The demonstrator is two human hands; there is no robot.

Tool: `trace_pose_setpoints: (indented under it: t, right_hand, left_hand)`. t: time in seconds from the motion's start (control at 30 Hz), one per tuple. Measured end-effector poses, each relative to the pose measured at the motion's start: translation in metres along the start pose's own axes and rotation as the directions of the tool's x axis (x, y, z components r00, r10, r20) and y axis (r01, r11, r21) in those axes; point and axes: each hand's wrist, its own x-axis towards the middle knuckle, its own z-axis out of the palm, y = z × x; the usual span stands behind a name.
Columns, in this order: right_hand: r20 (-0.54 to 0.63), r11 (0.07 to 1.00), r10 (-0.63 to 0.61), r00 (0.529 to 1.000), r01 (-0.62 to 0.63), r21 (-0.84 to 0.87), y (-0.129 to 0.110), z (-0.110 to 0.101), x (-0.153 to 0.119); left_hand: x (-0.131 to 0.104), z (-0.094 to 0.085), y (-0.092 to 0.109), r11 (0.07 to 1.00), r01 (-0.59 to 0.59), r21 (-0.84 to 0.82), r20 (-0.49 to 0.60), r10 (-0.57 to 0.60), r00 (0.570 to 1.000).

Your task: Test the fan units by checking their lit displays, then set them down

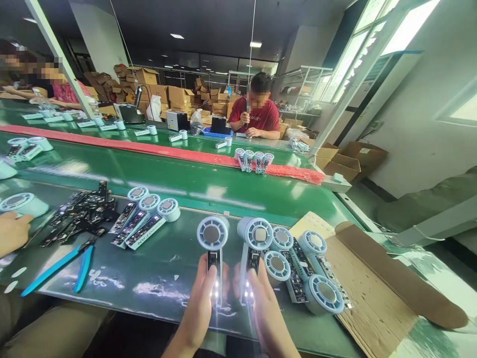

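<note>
Both hands are busy at once: the left hand is clenched on the handle of the left fan, thumb pressing its lit strip, and the right hand holds the right fan the same way. This looks like a power check, and the next move likely calls for setting each unit down without knocking the others. Right of the right fan a cluster of fans crowds the cardboard sheet; left of it, past blue cutters, the green surface lies open. The near edge is close.
</note>
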Motion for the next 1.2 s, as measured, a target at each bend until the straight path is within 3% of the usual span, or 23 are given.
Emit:
trace_pose_setpoints:
  t: [0.07, 0.13, 0.33, 0.43, 0.57, 0.7, 0.8, 0.87, 0.93, 1.0, 1.07, 1.2]
  right_hand:
    - [0.057, 0.988, 0.110, 0.992, -0.115, 0.106, -0.003, 0.003, 0.001]
    - [0.071, 0.980, 0.165, 0.984, -0.172, 0.102, -0.003, 0.004, 0.002]
    - [0.093, 0.984, 0.101, 0.991, -0.086, -0.156, 0.004, -0.003, 0.008]
    - [0.063, 0.947, 0.075, 0.995, -0.051, -0.317, 0.005, -0.006, 0.011]
    - [0.083, 0.894, -0.001, 0.997, 0.038, -0.447, 0.005, -0.006, 0.013]
    - [0.118, 0.726, -0.131, 0.984, 0.176, -0.665, 0.004, 0.001, 0.011]
    - [0.155, 0.565, -0.166, 0.974, 0.223, -0.794, 0.005, 0.007, 0.008]
    - [0.166, 0.475, -0.167, 0.972, 0.227, -0.850, 0.007, 0.009, 0.009]
    - [0.162, 0.430, -0.166, 0.973, 0.219, -0.876, 0.009, 0.010, 0.013]
    - [0.150, 0.442, -0.167, 0.975, 0.210, -0.872, 0.012, 0.008, 0.019]
    - [0.131, 0.495, -0.155, 0.979, 0.191, -0.848, 0.015, 0.006, 0.025]
    - [0.068, 0.725, -0.120, 0.990, 0.134, -0.676, 0.017, 0.001, 0.026]
  left_hand:
    - [0.002, -0.004, 0.001, 0.998, 0.038, 0.055, -0.025, -0.037, 0.999]
    - [0.003, -0.007, 0.003, 0.991, 0.070, 0.117, -0.023, -0.067, 0.997]
    - [0.012, -0.015, 0.014, 0.933, 0.109, 0.342, 0.018, -0.123, 0.992]
    - [0.018, -0.024, 0.020, 0.822, 0.099, 0.561, -0.012, -0.111, 0.994]
    - [0.024, -0.030, 0.024, 0.605, 0.048, 0.794, -0.024, -0.049, 0.999]
    - [0.023, -0.038, 0.028, 0.423, -0.035, 0.905, -0.022, 0.128, 0.991]
    - [0.021, -0.060, 0.036, 0.302, -0.073, 0.951, -0.051, 0.383, 0.922]
    - [0.022, -0.082, 0.043, 0.225, -0.035, 0.974, -0.101, 0.564, 0.820]
    - [0.025, -0.105, 0.053, 0.098, 0.087, 0.991, -0.131, 0.680, 0.722]
    - [0.028, -0.124, 0.062, -0.074, 0.251, 0.965, -0.127, 0.705, 0.697]
    - [0.032, -0.138, 0.072, -0.212, 0.339, 0.917, -0.119, 0.666, 0.737]
    - [0.040, -0.152, 0.086, -0.265, 0.327, 0.907, -0.104, 0.612, 0.784]
